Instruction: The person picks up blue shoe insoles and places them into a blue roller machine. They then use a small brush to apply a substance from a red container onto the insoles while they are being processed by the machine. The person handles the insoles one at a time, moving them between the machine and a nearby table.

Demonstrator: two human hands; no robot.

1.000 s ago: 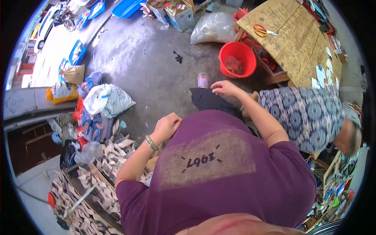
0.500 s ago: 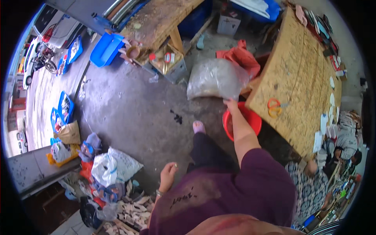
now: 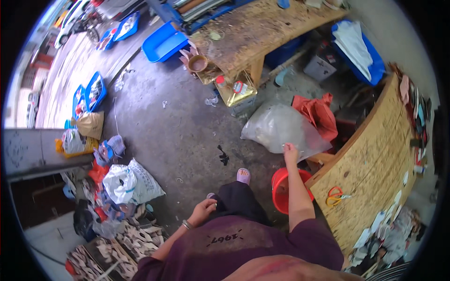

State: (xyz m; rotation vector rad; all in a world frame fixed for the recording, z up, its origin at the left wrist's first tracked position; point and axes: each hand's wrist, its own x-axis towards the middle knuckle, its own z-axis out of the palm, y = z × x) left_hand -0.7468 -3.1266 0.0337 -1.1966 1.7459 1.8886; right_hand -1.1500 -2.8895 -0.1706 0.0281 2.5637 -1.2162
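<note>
My right hand [image 3: 290, 152] reaches forward with its fingers closed on the near edge of a large clear plastic bag [image 3: 272, 126]. The bag lies on the floor, with whitish contents in its fuller left part; what they are I cannot make out. Right below my right forearm stands a red bucket [image 3: 280, 199], partly hidden by the arm. My left hand [image 3: 205, 210] hangs near my left thigh, fingers curled together. A small pale bit shows at its fingertips, too small to name. Behind the bag lies a crumpled red sack [image 3: 315, 114].
A wooden table [image 3: 370, 173] with orange-handled scissors [image 3: 336, 196] stands at right. Across the far side runs a workbench [image 3: 262, 28], with a gold-topped tin [image 3: 241, 93] by it. A white sack [image 3: 145, 180] and piled scraps [image 3: 136, 243] lie left. Blue trays [image 3: 161, 44] stand farther off.
The view has shifted, so the bag, bucket and table appear lower. My right hand stays at the bag's near edge. My left hand remains low and curled; a second foot now shows.
</note>
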